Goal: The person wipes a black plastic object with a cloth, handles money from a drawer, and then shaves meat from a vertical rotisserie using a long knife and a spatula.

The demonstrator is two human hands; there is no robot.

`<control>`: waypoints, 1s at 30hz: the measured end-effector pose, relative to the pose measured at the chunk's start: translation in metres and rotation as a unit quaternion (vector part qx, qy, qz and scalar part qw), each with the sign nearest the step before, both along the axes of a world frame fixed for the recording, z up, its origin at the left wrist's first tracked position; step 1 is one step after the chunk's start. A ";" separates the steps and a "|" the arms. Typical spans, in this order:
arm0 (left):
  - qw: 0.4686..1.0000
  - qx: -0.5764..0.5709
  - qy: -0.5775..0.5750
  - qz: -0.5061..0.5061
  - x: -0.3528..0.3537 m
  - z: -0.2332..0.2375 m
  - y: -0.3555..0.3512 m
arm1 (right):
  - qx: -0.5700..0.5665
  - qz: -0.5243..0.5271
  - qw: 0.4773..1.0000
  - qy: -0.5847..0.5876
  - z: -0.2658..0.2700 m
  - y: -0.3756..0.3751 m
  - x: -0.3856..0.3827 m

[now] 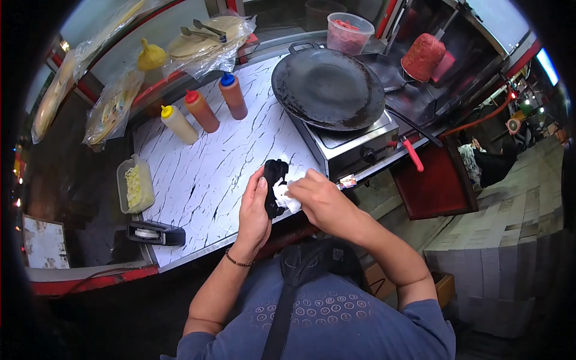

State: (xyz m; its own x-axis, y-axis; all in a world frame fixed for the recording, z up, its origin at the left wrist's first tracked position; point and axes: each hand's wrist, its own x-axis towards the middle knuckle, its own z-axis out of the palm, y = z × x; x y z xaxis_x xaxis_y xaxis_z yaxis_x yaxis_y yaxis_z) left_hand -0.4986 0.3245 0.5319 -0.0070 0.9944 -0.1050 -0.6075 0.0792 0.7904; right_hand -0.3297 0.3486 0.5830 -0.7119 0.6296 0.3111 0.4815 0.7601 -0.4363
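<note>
My left hand is closed around the side of a dark black object, held upright over the front of the counter. What kind of thing it is I cannot make out. Crumpled white tissue is pinched in my right hand and pressed against the black object's right side. Some fingertips of the right hand are hidden behind the tissue. Both hands are in front of my body, close together.
Sauce bottles stand on the marbled counter. A tub of shredded cabbage and a tape dispenser sit at left. A black griddle pan rests on the stove at right, near a red-handled tool and a meat spit.
</note>
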 end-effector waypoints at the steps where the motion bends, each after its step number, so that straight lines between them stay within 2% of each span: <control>1: 1.000 -0.004 -0.008 -0.005 -0.002 0.003 0.000 | 0.026 -0.019 0.999 0.039 0.000 -0.008 0.000; 2: 1.000 -0.005 -0.008 -0.004 -0.003 0.005 0.000 | 0.052 -0.039 0.995 0.078 -0.001 -0.013 0.000; 4: 1.000 0.001 0.023 -0.011 -0.003 0.007 0.000 | 0.087 -0.058 0.994 0.044 0.000 -0.014 -0.001; 7: 0.999 0.020 0.033 -0.004 0.005 0.002 0.001 | 0.220 -0.089 0.970 -0.048 0.004 -0.006 -0.014; 8: 0.999 0.020 0.034 -0.008 0.006 -0.002 0.002 | 0.220 -0.093 0.970 -0.048 0.003 -0.002 -0.020; 10: 0.988 0.050 0.140 0.038 0.010 -0.008 0.004 | 0.234 -0.119 0.958 -0.115 0.001 0.003 -0.030; 12: 0.984 0.058 0.166 0.037 0.007 -0.009 0.004 | 0.264 -0.130 0.948 -0.119 0.002 0.005 -0.034; 16: 0.972 0.096 0.209 0.048 0.009 -0.012 -0.001 | 0.218 -0.091 0.966 -0.105 0.000 0.011 -0.026; 18: 0.967 0.113 0.219 0.060 0.009 -0.010 0.000 | 0.075 -0.032 0.996 -0.017 0.000 0.015 -0.014; 19: 0.976 0.094 0.187 0.052 0.006 -0.008 0.002 | -0.067 -0.024 0.997 0.002 0.008 0.012 -0.007; 20: 0.984 0.075 0.154 0.045 0.002 -0.007 0.004 | -0.066 -0.021 0.998 0.001 0.011 0.008 -0.001; 22: 0.992 0.056 0.109 0.040 -0.003 -0.005 0.005 | -0.149 -0.076 0.985 0.048 0.014 -0.001 0.009; 23: 0.994 0.035 0.099 0.029 -0.004 -0.003 0.004 | -0.130 -0.071 0.982 0.118 0.008 -0.003 0.012; 24: 0.996 0.012 0.090 0.014 -0.005 0.000 0.002 | -0.131 -0.067 0.982 0.117 0.007 -0.003 0.010; 26: 0.997 0.008 0.082 -0.005 -0.006 0.006 -0.001 | 0.071 -0.082 0.985 0.136 0.005 -0.004 0.008; 27: 0.997 0.006 0.075 -0.001 -0.003 0.005 -0.001 | 0.143 -0.077 0.982 0.094 0.009 -0.002 0.001; 30: 0.996 0.021 0.082 0.002 0.007 0.005 -0.001 | 0.219 -0.068 0.973 -0.017 0.003 0.012 -0.022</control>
